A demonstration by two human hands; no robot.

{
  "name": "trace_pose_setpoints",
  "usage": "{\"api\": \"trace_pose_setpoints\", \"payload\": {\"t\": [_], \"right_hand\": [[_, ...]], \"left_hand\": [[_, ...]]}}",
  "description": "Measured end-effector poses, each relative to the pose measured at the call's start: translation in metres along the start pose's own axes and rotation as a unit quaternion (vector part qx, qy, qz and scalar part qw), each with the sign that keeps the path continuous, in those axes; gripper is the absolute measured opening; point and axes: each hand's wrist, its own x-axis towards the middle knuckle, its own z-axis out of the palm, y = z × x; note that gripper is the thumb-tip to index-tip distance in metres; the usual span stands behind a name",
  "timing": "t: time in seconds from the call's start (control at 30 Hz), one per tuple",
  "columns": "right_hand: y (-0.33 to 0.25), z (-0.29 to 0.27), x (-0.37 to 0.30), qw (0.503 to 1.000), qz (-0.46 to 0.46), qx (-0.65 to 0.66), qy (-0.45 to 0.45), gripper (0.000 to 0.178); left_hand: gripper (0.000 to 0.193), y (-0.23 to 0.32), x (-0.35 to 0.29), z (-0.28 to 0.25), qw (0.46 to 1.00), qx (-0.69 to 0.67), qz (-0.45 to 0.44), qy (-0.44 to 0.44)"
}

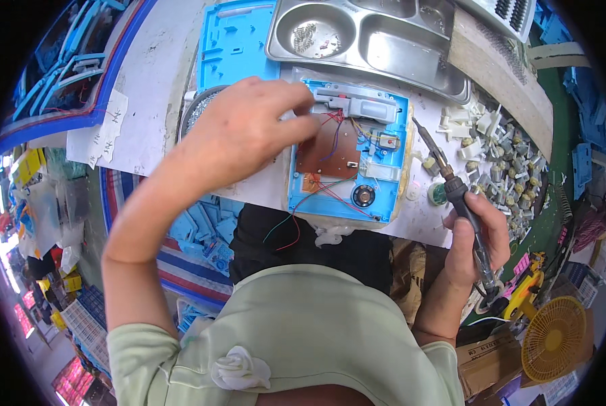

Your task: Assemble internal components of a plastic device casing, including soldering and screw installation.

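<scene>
A blue plastic housing point(297, 196) lies on the worktable in front of me, open side up. Inside it are a brown circuit board point(337, 145), a round speaker point(364, 195), a grey elongated part point(370, 108) and thin coloured wires. My left hand point(249, 128) reaches over the housing's upper left, its thumb and index finger closed near the board's edge; anything pinched there is hidden. In my right hand point(482, 233) is a soldering iron point(457, 191), gripped by its dark handle. Its tip points up and left, just right of the housing and apart from it.
A metal compartment tray point(360, 62) with small screws stands behind the housing, beside another blue shell point(235, 51). White and grey small parts point(512, 169) are heaped at right, near a green-rimmed roll point(437, 194). A round container point(198, 108) sits behind my left hand.
</scene>
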Motion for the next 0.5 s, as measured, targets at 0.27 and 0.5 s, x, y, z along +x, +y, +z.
{"api": "trace_pose_setpoints", "payload": {"t": [0.27, 0.5], "right_hand": [[-0.005, 0.003, 0.003, 1.0, -0.011, -0.009, 0.004, 0.033], [0.001, 0.015, 0.013, 1.0, -0.023, -0.001, -0.003, 0.032]], "left_hand": [[0.023, -0.032, 0.014, 0.016, 0.981, -0.071, 0.176, -0.045], [0.029, -0.005, 0.02, 0.044, 0.972, -0.157, 0.127, 0.116]]}}
